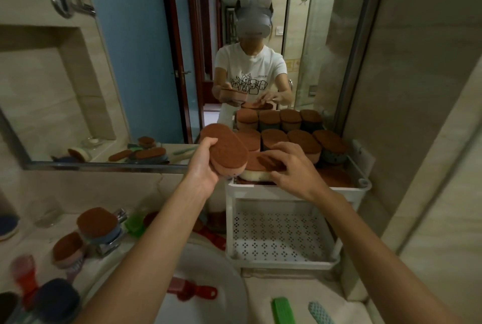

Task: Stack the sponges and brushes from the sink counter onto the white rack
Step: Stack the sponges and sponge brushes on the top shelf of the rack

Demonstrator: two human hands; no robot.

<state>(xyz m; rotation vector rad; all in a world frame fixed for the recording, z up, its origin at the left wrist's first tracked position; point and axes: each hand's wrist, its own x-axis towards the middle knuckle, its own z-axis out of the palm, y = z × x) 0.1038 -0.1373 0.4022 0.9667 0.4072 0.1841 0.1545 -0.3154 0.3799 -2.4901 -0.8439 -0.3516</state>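
Observation:
My left hand (206,164) grips a pink sponge with a brown scouring top (225,150), held just left of the white rack (294,189). My right hand (294,167) rests with spread fingers on a white sponge with a brown top (257,169) lying at the front of the rack's top shelf. Behind it several brown-topped sponges (303,142) stand in rows on that shelf. More sponges (97,222) lie on the sink counter at lower left. A red brush (193,291) lies in the sink, and a green brush (283,310) lies on the counter at the bottom.
The rack's lower perforated shelf (276,235) holds nothing. A chrome tap (114,240) stands by the white sink basin (229,279). A large mirror (146,63) covers the wall behind, and a tiled wall (417,89) stands right of the rack. A teal brush (320,313) lies beside the green one.

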